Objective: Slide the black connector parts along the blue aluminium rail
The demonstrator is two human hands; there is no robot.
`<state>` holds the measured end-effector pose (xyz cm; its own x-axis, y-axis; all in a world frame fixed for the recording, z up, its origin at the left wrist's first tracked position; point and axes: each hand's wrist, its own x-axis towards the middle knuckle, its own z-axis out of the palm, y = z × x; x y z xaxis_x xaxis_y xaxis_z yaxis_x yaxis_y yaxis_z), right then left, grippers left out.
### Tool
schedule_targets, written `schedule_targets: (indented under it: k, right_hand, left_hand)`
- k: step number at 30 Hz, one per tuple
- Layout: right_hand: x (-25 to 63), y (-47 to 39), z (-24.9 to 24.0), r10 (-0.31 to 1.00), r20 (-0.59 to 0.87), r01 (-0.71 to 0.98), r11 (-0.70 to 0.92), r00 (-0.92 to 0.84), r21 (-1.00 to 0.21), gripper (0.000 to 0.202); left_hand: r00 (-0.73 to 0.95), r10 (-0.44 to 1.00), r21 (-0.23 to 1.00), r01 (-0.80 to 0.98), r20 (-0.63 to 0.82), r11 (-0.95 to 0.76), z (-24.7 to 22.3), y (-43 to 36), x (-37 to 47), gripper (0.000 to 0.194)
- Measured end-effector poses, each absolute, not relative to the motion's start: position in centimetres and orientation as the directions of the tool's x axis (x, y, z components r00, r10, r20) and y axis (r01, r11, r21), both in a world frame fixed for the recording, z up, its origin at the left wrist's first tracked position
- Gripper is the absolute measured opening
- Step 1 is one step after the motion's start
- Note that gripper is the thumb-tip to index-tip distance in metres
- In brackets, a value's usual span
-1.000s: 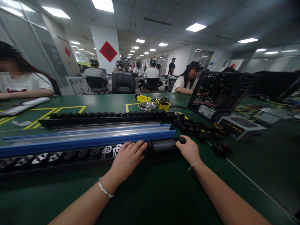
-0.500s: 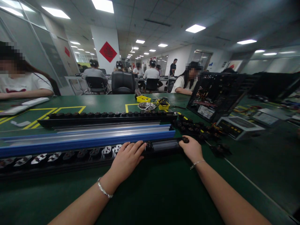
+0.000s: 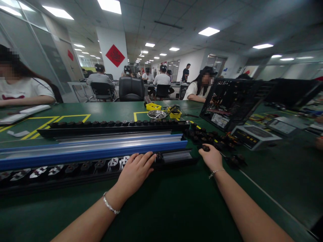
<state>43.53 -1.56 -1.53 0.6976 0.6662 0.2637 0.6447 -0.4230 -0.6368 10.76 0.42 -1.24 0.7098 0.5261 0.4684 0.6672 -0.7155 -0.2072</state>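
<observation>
A long black rail (image 3: 180, 161) lies across the bench before me, with black and silver power socket modules (image 3: 39, 171) set along its channel. The channel's right end shows bare. My left hand (image 3: 136, 167) lies over the rail, fingers stretched across its sockets; the palm hides some of them. Off the rail's right end, my right hand (image 3: 212, 157) pinches a small black socket module (image 3: 205, 148), partly covered by the fingers. Directly behind the rail run blue-edged metal channels (image 3: 161, 146). Farther back lies a second black rail (image 3: 101, 129) filled with sockets.
Loose black sockets (image 3: 209, 136) are heaped right of the rails. Beyond them stand a power supply unit (image 3: 254, 137) and an open computer case (image 3: 232, 104). A metal dish (image 3: 156, 115) and yellow bins (image 3: 153, 106) sit farther back. Other people sit around the bench.
My right hand has moved off the rail's end, slightly to the right, with the black socket module in its fingers. My left hand stays on the rail.
</observation>
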Motion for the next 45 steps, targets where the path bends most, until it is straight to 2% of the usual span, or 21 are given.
schedule_targets:
  k: [3,6,9,13,19,22,25,28,30,32,35,38,41,45]
  right_hand:
    - [44.6,-0.5,-2.6,0.681,0.273,0.621,-0.337,0.68,-0.707,0.044]
    - [45.0,0.7,-3.5,0.767,0.244,0.631,-0.255,0.593,-0.733,0.043]
    - [45.0,2.0,-3.8,0.809,0.299,0.727,-0.213,0.506,-0.653,0.04]
    - [44.8,3.7,-3.8,0.815,0.345,0.827,-0.26,0.465,-0.499,0.037]
    - [44.8,5.7,-3.9,0.799,0.397,0.865,-0.284,0.452,-0.413,0.036]
    - [45.0,5.5,-3.9,0.788,0.413,0.851,-0.252,0.457,-0.46,0.043]
    - [45.4,4.8,-3.3,0.765,0.416,0.8,-0.21,0.493,-0.562,0.042]
    - [45.1,3.7,-1.8,0.683,0.436,0.715,-0.182,0.586,-0.675,0.037]
    - [43.8,2.9,-0.5,0.63,0.479,0.704,-0.156,0.611,-0.693,0.034]
    - [41.4,1.9,0.5,0.662,0.506,0.727,-0.087,0.553,-0.681,0.03]
    - [36.4,-0.1,0.8,0.833,0.504,0.79,0.144,0.228,-0.596,0.03]
    - [31.8,-1.7,0.0,0.875,0.485,0.829,0.265,0.008,-0.492,0.039]
    - [29.1,-2.2,-0.7,0.878,0.479,0.878,0.225,0.006,-0.423,0.044]
    - [28.2,-1.8,-0.8,0.864,0.501,0.899,0.183,0.046,-0.399,0.032]
  left_hand:
    - [0.706,0.531,-0.211,0.673,0.469,-0.709,-1.2,0.4,10.8,0.046]
    - [0.702,0.535,-0.204,0.676,0.471,-0.708,-1.3,0.3,10.8,0.046]
    - [0.702,0.533,-0.196,0.673,0.472,-0.714,-1.4,0.4,10.8,0.046]
    - [0.704,0.535,-0.192,0.671,0.466,-0.716,-1.6,0.5,10.7,0.046]
    - [0.693,0.544,-0.187,0.683,0.474,-0.707,-1.6,0.4,10.8,0.046]
    - [0.694,0.545,-0.183,0.681,0.471,-0.709,-1.5,0.3,10.8,0.046]
    - [0.681,0.548,-0.172,0.689,0.486,-0.704,-1.3,0.1,10.8,0.047]
    - [0.618,0.566,-0.136,0.732,0.546,-0.667,-1.0,-0.2,10.8,0.049]
    - [0.563,0.587,-0.109,0.769,0.581,-0.63,-0.8,-0.3,10.6,0.051]
    - [0.529,0.614,-0.089,0.795,0.585,-0.6,-0.7,-0.2,10.5,0.051]
    - [0.536,0.645,-0.087,0.801,0.544,-0.592,-0.6,0.0,10.4,0.045]
    - [0.557,0.641,-0.102,0.791,0.527,-0.603,-0.5,0.1,10.4,0.041]
    - [0.556,0.633,-0.108,0.791,0.538,-0.603,-0.5,0.1,10.4,0.039]
    - [0.553,0.627,-0.107,0.79,0.548,-0.603,-0.7,0.1,10.4,0.038]
